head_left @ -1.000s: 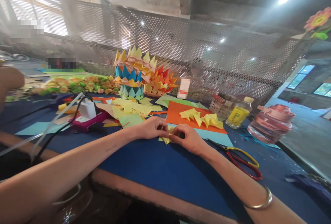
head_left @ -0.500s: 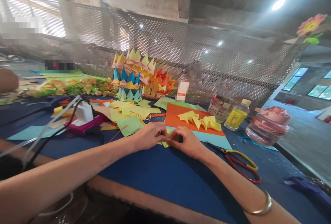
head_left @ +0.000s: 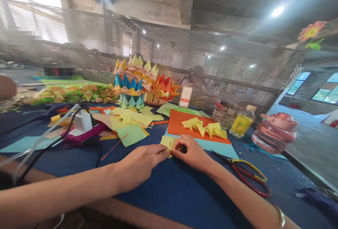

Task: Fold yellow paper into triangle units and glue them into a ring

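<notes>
Between my two hands is a small piece of yellow paper [head_left: 168, 141], partly folded and partly covered by my fingers. My left hand [head_left: 142, 162] pinches its left lower edge with thumb and fingertips. From the other side, my right hand [head_left: 191, 152] pinches it with thumb and index finger curled into a ring. Just beyond lie several folded yellow paper pieces [head_left: 204, 128] on an orange sheet [head_left: 174, 119], which overlaps a light blue sheet [head_left: 220, 148]. Scissors [head_left: 249, 172] with red and yellow handles rest right of my right hand.
Folded paper crowns [head_left: 137, 81] stand at the back beside a heap of small paper pieces [head_left: 76, 93]. A purple power strip [head_left: 81, 134] with cables sits left. A yellow-labelled bottle [head_left: 242, 121] and a pink water jug [head_left: 274, 134] stand right. Loose yellow scraps [head_left: 132, 115] lie mid-table.
My left hand has shifted down and left, now flatter, showing more of the yellow paper. My right hand keeps its pinch. The view has tilted slightly.
</notes>
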A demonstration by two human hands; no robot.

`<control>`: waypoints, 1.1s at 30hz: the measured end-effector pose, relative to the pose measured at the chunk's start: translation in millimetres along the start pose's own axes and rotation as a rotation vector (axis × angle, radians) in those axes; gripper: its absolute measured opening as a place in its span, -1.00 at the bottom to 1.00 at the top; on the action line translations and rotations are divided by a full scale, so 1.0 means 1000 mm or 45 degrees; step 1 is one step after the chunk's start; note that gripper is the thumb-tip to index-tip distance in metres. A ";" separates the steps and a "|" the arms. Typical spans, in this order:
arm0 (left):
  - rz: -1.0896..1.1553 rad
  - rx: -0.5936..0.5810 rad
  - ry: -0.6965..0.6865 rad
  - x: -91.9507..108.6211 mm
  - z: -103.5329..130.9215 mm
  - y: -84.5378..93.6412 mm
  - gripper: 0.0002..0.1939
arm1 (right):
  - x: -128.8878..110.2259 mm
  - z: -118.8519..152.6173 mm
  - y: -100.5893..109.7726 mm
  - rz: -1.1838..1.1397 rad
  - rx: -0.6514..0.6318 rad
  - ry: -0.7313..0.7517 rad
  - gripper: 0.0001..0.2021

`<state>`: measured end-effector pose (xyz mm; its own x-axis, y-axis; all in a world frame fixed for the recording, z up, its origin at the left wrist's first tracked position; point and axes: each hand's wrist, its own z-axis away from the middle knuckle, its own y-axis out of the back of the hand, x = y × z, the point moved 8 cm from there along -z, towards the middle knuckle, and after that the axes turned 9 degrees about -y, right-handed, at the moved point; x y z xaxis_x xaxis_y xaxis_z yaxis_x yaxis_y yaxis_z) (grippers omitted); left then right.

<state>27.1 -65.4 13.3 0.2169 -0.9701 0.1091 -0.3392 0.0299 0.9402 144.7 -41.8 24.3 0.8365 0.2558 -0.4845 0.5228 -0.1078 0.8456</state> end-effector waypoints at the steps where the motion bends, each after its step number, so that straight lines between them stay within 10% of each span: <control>1: 0.022 0.007 -0.006 0.002 0.004 0.000 -0.39 | 0.000 0.000 0.000 0.000 -0.001 -0.009 -0.87; 33: -0.145 0.028 0.013 0.001 0.010 -0.005 -0.43 | 0.011 -0.001 0.001 -0.183 -0.065 -0.219 -0.87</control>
<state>19.5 -69.3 5.7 0.2646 -0.9644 0.0053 -0.3315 -0.0858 0.9396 153.8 -38.3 19.8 0.7721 0.0974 -0.6280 0.6331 -0.0325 0.7734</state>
